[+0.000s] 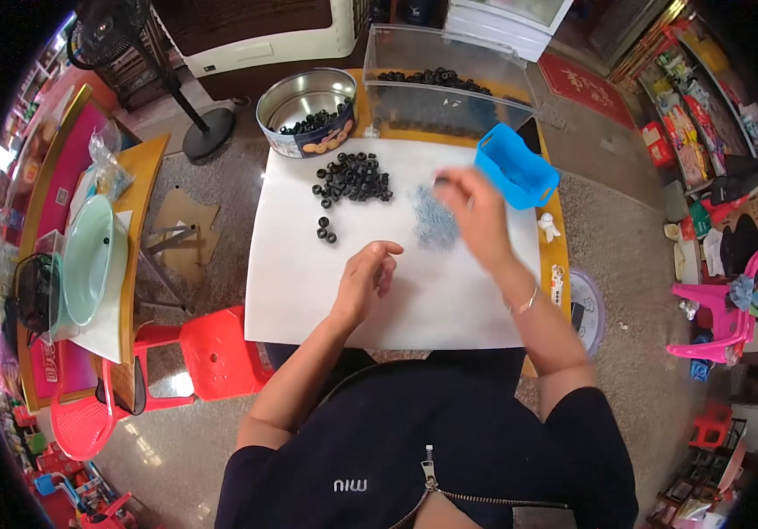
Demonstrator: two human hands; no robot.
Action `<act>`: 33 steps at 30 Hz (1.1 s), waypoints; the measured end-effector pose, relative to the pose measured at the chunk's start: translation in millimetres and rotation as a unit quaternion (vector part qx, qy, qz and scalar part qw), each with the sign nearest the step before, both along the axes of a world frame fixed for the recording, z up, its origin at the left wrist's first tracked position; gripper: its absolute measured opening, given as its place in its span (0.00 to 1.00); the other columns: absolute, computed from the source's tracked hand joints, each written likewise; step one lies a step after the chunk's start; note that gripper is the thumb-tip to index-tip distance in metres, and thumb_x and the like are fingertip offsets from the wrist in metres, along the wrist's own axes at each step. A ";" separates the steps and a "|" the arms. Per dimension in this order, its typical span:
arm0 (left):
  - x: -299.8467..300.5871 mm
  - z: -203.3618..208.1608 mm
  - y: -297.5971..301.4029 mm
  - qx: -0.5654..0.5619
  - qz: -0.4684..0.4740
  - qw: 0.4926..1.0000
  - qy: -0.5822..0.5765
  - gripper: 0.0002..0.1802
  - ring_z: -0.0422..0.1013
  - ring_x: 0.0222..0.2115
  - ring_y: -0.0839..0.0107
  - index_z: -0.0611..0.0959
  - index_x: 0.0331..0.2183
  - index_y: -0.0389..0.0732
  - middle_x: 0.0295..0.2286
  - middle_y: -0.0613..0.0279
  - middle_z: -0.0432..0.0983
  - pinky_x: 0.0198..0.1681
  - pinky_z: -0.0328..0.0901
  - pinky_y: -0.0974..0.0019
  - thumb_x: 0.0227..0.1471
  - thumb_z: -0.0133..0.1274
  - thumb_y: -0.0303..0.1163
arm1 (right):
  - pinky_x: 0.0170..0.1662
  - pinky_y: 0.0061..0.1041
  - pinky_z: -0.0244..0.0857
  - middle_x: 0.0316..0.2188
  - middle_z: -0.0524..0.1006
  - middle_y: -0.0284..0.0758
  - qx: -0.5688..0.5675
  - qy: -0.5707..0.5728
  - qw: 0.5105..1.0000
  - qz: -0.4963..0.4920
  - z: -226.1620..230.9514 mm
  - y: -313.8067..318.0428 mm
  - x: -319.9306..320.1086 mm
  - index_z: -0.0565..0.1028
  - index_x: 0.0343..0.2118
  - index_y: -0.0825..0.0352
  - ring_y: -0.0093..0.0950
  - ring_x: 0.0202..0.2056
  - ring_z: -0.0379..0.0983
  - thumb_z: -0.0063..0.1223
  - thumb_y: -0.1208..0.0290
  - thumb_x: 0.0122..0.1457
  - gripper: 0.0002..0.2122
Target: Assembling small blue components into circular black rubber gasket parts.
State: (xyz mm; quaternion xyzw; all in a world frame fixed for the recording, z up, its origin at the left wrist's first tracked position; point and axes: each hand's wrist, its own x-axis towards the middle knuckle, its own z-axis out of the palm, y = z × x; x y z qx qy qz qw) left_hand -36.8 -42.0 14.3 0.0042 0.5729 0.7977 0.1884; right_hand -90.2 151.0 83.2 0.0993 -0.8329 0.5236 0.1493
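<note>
Pinching something small and dark at its fingertips, the right hand (478, 212) hovers over the white sheet (308, 300), blurred by motion; the piece looks like one of the black rings, though that is too smeared to say for sure. Just below and left of that pinch lies a patch of tiny blue-grey bits (434, 219), spread thin on the sheet. The blue basket (513, 167) sits just beyond the hand to its right, tilted at the table edge.

The left hand (364, 280) rests on the sheet nearer the body, fingers loosely curled, thumb and forefinger close together; I cannot tell whether it holds anything. The heap of black rings (354, 178) lies beyond it, well apart, with three strays (325, 229) between the heap and the hand. Further off stand the round tin (307, 113), partly filled with rings, and the clear bin (445, 84) holding more.

Risks, as I judge them: the right wrist passes low over the blue-grey bits, so a sweep of the palm could scatter them across the smooth sheet. The rings are round and could roll if nudged. The basket, perched near the edge, could be knocked off by a quick reach.
</note>
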 end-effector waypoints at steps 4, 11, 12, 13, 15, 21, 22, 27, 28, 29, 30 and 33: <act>-7.5 -12.2 -6.7 0.034 0.036 0.999 -0.012 0.23 0.60 0.19 0.80 0.75 0.37 0.36 0.21 0.69 0.64 0.21 0.56 0.76 0.60 0.40 0.49 | 0.33 0.26 0.65 0.29 0.75 0.39 0.059 0.117 0.986 -0.101 46.7 22.7 -106.1 0.77 0.36 0.67 0.29 0.30 0.72 0.55 0.69 0.52 0.11; -3.8 -9.9 -9.1 0.053 0.010 0.998 -0.031 0.15 0.61 0.21 0.79 0.76 0.35 0.38 0.22 0.69 0.65 0.23 0.59 0.75 0.59 0.44 0.41 | 0.40 0.35 0.62 0.30 0.74 0.39 0.122 0.209 0.970 -0.020 16.3 -0.4 -105.5 0.76 0.33 0.68 0.37 0.35 0.68 0.55 0.71 0.49 0.09; -4.5 -12.0 -9.8 0.061 0.008 0.998 -0.034 0.15 0.61 0.21 0.79 0.76 0.35 0.38 0.22 0.69 0.65 0.23 0.59 0.75 0.59 0.44 0.41 | 0.40 0.34 0.62 0.30 0.74 0.38 0.156 0.174 0.972 0.012 1.6 -8.5 -88.9 0.76 0.31 0.68 0.37 0.35 0.68 0.54 0.72 0.49 0.07; -5.6 -14.0 -10.0 0.071 0.005 0.997 -0.036 0.14 0.61 0.21 0.79 0.76 0.35 0.38 0.22 0.69 0.65 0.23 0.59 0.75 0.59 0.45 0.40 | 0.40 0.33 0.62 0.29 0.74 0.38 0.190 0.138 0.971 0.042 -12.5 -15.4 -73.9 0.77 0.29 0.68 0.38 0.35 0.68 0.54 0.74 0.49 0.06; -6.3 -17.8 -8.8 0.092 -0.001 0.995 -0.043 0.14 0.61 0.21 0.80 0.76 0.35 0.39 0.22 0.69 0.65 0.23 0.59 0.75 0.59 0.45 0.40 | 0.40 0.33 0.62 0.27 0.74 0.38 0.147 0.065 0.985 0.063 -37.7 -26.5 -52.0 0.77 0.27 0.68 0.37 0.35 0.68 0.53 0.74 0.49 0.04; -3.2 -13.7 -11.8 0.070 -0.001 0.997 -0.025 0.12 0.61 0.20 0.81 0.75 0.32 0.38 0.21 0.70 0.65 0.23 0.58 0.76 0.58 0.46 0.38 | 0.39 0.34 0.62 0.26 0.74 0.37 0.145 0.041 0.983 0.107 -74.6 -49.5 -38.0 0.77 0.28 0.66 0.38 0.34 0.68 0.54 0.74 0.48 0.04; -0.9 -14.2 -14.2 0.063 -0.011 0.998 -0.005 0.12 0.61 0.20 0.81 0.75 0.30 0.38 0.20 0.70 0.65 0.23 0.58 0.76 0.58 0.46 0.38 | 0.39 0.32 0.62 0.27 0.74 0.37 0.145 0.046 0.978 0.144 -75.7 -57.3 -34.9 0.77 0.28 0.66 0.36 0.34 0.68 0.55 0.73 0.48 0.05; 25.9 -10.1 -28.1 0.038 0.012 0.999 0.013 0.14 0.60 0.18 0.81 0.75 0.26 0.38 0.17 0.70 0.65 0.22 0.56 0.77 0.58 0.47 0.37 | 0.38 0.30 0.61 0.26 0.72 0.36 0.180 0.059 0.957 0.220 -74.3 -96.4 -24.9 0.75 0.27 0.67 0.35 0.33 0.67 0.58 0.70 0.47 0.07; 27.6 -10.5 -32.2 0.037 0.029 0.999 0.010 0.13 0.60 0.18 0.81 0.75 0.26 0.38 0.17 0.70 0.65 0.21 0.56 0.77 0.58 0.47 0.37 | 0.38 0.31 0.60 0.26 0.71 0.36 0.196 0.087 0.954 0.212 -72.4 -102.9 -21.6 0.74 0.27 0.66 0.34 0.34 0.67 0.58 0.68 0.47 0.08; 29.1 -11.0 -36.4 0.037 0.045 0.998 0.008 0.13 0.60 0.18 0.81 0.75 0.26 0.38 0.17 0.70 0.65 0.21 0.56 0.77 0.58 0.48 0.37 | 0.38 0.31 0.60 0.26 0.71 0.36 0.205 0.093 0.953 0.200 -75.0 -107.0 -19.9 0.74 0.27 0.66 0.34 0.34 0.67 0.58 0.68 0.47 0.08; 30.3 -10.8 -40.6 0.035 0.063 0.997 0.006 0.13 0.60 0.17 0.81 0.75 0.26 0.38 0.16 0.70 0.64 0.21 0.56 0.77 0.57 0.48 0.37 | 0.39 0.31 0.60 0.27 0.71 0.36 0.214 0.100 0.953 0.190 -79.2 -111.0 -18.9 0.74 0.28 0.66 0.34 0.34 0.66 0.58 0.68 0.47 0.09; 24.2 -14.9 -50.0 0.014 0.114 0.993 0.002 0.12 0.61 0.17 0.80 0.76 0.26 0.38 0.16 0.70 0.64 0.21 0.57 0.77 0.57 0.48 0.35 | 0.40 0.31 0.59 0.27 0.70 0.35 0.204 0.081 0.961 0.170 -83.8 -114.6 -12.3 0.74 0.31 0.66 0.33 0.34 0.66 0.57 0.69 0.47 0.09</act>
